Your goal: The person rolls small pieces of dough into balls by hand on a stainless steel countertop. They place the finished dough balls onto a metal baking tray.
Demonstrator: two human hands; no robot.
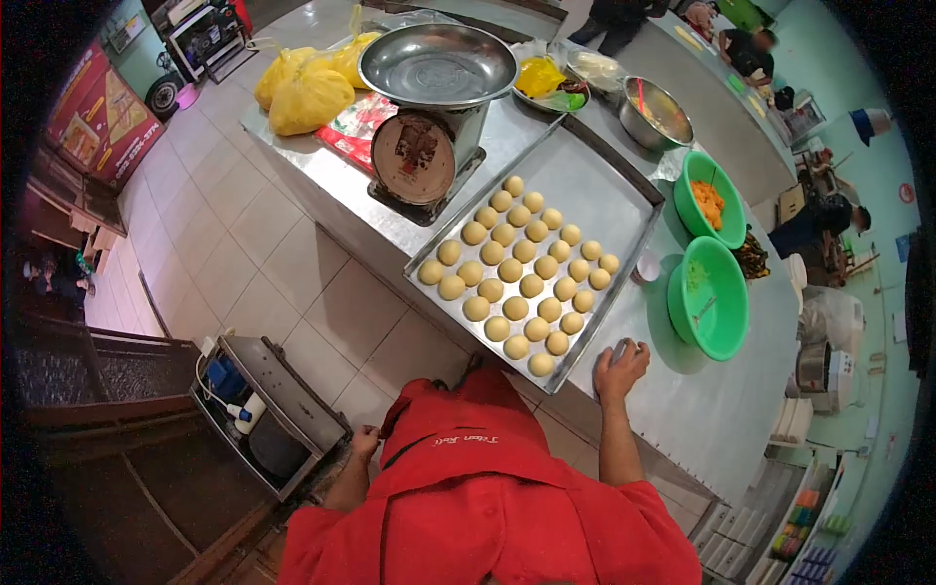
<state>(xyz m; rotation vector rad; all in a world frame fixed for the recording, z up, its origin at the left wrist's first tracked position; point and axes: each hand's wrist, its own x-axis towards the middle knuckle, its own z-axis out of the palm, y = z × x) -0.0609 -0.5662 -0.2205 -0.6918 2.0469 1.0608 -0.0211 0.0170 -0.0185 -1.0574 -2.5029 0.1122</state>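
My right hand (621,371) rests on the metal worktable (651,409), just past the near corner of a baking tray. Its thumb and fingers are apart, and I make out nothing held between them. My left hand (365,443) hangs low beside my red apron (468,439), fingers curled; whether it pinches the cloth I cannot tell. The metal baking tray (585,157) lies slanted before me, its near-left edge along the table's edge. Rows of round, pale yellow dough balls (510,270) fill its nearer part, while the far part shows bare metal.
A weighing scale (413,157) with a steel pan stands beyond the tray, near tied yellow bags (311,99). To the right are two green plastic bowls (724,325), a small cup (647,266) and a steel bowl (643,134). A metal-cased machine (292,395) stands floor-left. People work farther off.
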